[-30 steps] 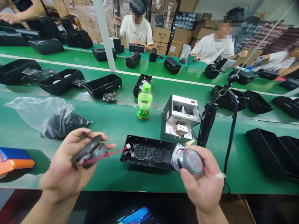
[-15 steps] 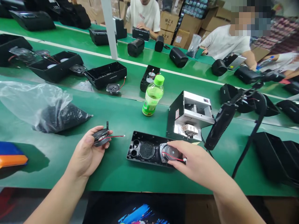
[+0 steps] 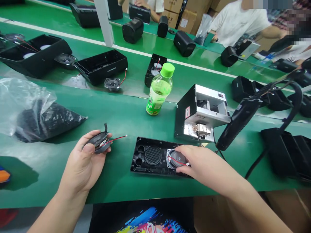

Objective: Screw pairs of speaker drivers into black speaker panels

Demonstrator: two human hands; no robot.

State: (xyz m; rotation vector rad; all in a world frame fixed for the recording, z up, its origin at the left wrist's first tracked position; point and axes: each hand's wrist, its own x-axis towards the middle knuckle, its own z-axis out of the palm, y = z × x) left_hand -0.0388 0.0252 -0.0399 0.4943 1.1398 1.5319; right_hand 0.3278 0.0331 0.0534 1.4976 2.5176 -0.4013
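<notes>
My left hand [image 3: 84, 161] is closed around a round speaker driver [image 3: 99, 142], held above the green bench with its red wire and white plug sticking out to the right. My right hand [image 3: 194, 160] grips a second speaker driver [image 3: 178, 158] by its magnet; this one sits over the right opening of a black speaker panel [image 3: 145, 170]. The panel lies flat on the bench. Its left round grille [image 3: 153, 155] is uncovered, with two small round ports beside it. A red wire lies across the driver under my right fingers.
Behind the panel stand a green-capped bottle [image 3: 160, 89] and a metal-fronted machine [image 3: 201, 113]. A black electric screwdriver [image 3: 239, 118] hangs to the right. A plastic bag of black bits [image 3: 46, 119] lies at left. Speaker housings [image 3: 102, 66] line the belt; co-workers sit beyond.
The camera view has shifted, so the background sits higher in the picture. Both hands keep their hold; the left-hand driver is tilted slightly differently. A co-worker at the right has an arm stretched out.
</notes>
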